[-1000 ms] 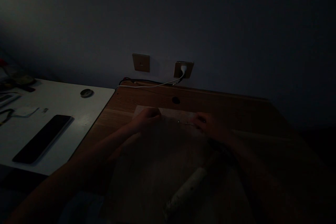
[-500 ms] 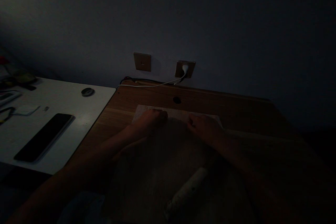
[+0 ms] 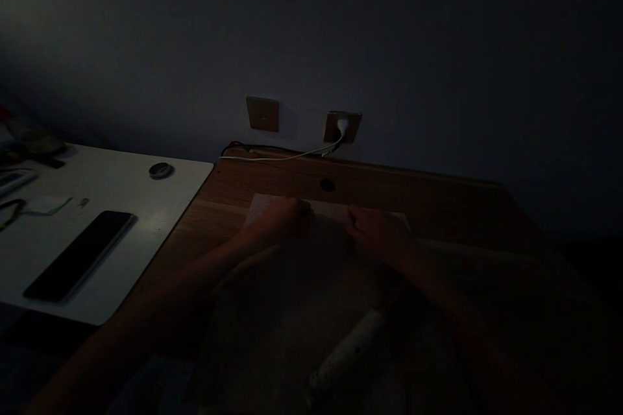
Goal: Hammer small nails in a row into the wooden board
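Observation:
In dim light, my left hand (image 3: 278,220) is curled closed over the far left part of a pale flat sheet or board (image 3: 333,211). Opposite it, at the far right part, my right hand (image 3: 377,233) is closed too, thumb side inward. Whether either set of fingers grips anything is hidden by shadow. A pale, roll-shaped thing (image 3: 345,350) lies slantwise closer to me, between my forearms; its kind is too dark to tell. Beneath the sheet is a brown wooden desk (image 3: 263,172).
On a white table (image 3: 129,191) to the left lie a dark phone (image 3: 80,256), a small round lid or dish (image 3: 160,170) and some cables. A white plug (image 3: 342,125) sits in a wall socket, its cord running along the desk's back edge. The desktop has a round hole (image 3: 328,185).
My left hand has turned slightly, with its knuckles a little higher and further right. My right hand has barely shifted, and the roll-shaped thing stays in place.

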Available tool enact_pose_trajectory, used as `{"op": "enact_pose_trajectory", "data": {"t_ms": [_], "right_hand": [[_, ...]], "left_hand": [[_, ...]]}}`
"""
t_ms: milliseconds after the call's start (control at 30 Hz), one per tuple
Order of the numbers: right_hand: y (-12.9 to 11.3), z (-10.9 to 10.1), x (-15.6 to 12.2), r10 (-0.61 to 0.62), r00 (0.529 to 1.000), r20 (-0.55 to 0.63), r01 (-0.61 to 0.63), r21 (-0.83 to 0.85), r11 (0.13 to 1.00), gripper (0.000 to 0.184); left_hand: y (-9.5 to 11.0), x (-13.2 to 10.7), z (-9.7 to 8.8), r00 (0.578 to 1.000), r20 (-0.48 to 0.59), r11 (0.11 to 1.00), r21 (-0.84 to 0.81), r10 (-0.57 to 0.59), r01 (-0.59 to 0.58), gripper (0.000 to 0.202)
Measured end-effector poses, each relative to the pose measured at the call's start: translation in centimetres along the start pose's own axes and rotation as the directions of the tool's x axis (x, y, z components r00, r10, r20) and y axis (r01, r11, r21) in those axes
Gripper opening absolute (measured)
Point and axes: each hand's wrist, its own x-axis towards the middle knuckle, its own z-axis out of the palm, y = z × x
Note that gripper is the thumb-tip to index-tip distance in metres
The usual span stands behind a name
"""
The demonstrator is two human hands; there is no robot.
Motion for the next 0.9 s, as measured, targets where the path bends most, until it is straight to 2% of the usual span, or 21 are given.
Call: {"op": "enact_pose_trajectory", "data": {"t_ms": [33,67,133,200,233,267,333,367,433,500,533,567,633,700,800,900], "right_hand": [[-0.1,-0.4,0.0,0.011,1.0,-0.011,-0.01,0.097,0.995,0.012],[-0.2,-0.9,-0.2,0.021,1.0,-0.012,-0.018,0.201,0.979,0.016],[-0.4,-2.0,-0.7,0.03,1.0,0.009,-0.031,0.408,0.913,0.019],[-0.6,-2.9,-1.4,0.029,0.999,0.033,-0.042,0.568,0.822,0.021],[-0.7,-3.3,-1.7,0.028,0.999,0.037,-0.045,0.623,0.781,0.023],[-0.8,-3.4,-1.9,0.027,0.999,0.039,-0.046,0.663,0.748,0.027],[-0.8,-3.2,-2.1,0.037,0.998,0.047,-0.059,0.694,0.717,0.036],[-0.8,-2.8,-2.0,0.046,0.998,0.053,-0.07,0.686,0.724,0.039],[-0.8,-1.8,-1.5,0.058,0.996,0.063,-0.085,0.62,0.78,0.04],[-0.9,-0.6,-0.9,0.06,0.997,0.047,-0.076,0.488,0.87,0.033],[-0.9,-0.1,-0.6,0.057,0.998,0.033,-0.066,0.404,0.912,0.027],[-1.0,0.4,-0.3,0.054,0.998,0.021,-0.057,0.316,0.947,0.022],[-1.2,1.1,0.1,0.044,0.999,0.013,-0.046,0.144,0.989,0.016],[-1.6,1.3,0.2,0.024,0.999,0.036,-0.024,0.001,1.0,0.019],[-2.1,1.2,0.2,-0.015,0.997,0.077,0.026,-0.149,0.988,0.025],[-2.5,0.9,0.2,-0.053,0.995,0.089,0.072,-0.223,0.972,0.033]], "left_hand": [[0.3,0.1,-0.2,0.998,-0.01,0.982,-0.18,-0.058,0.055,0.031],[0.5,0.2,-0.5,0.992,-0.001,0.917,-0.381,-0.128,0.118,0.032],[0.8,0.3,-1.1,0.965,0.088,0.651,-0.722,-0.248,0.233,0.03],[0.8,0.3,-1.4,0.938,0.198,0.389,-0.87,-0.285,0.302,0.023],[0.6,0.2,-1.5,0.929,0.234,0.318,-0.891,-0.288,0.323,0.02],[0.4,0.2,-1.4,0.922,0.25,0.29,-0.896,-0.295,0.336,0.019],[0.1,0.1,-1.1,0.923,0.225,0.343,-0.879,-0.313,0.331,0.02],[-0.1,0.1,-0.9,0.93,0.198,0.411,-0.854,-0.31,0.319,0.023],[-0.1,0.0,-0.5,0.96,0.14,0.623,-0.736,-0.244,0.265,0.028],[0.1,-0.1,-0.2,0.991,0.081,0.857,-0.497,-0.111,0.137,0.025],[0.2,-0.2,-0.1,0.997,0.063,0.936,-0.346,-0.042,0.061,0.02],[0.4,-0.3,0.0,0.998,0.054,0.98,-0.2,0.018,-0.007,0.016],[0.7,-0.4,0.2,0.994,0.064,0.996,0.01,0.092,-0.093,0.022],[1.1,-0.4,0.4,0.984,0.116,0.981,0.121,0.138,-0.152,0.022],[1.4,-0.3,0.4,0.968,0.176,0.947,0.233,0.181,-0.22,0.021],[1.7,-0.1,0.3,0.969,0.152,0.933,0.277,0.195,-0.231,0.017]]}}
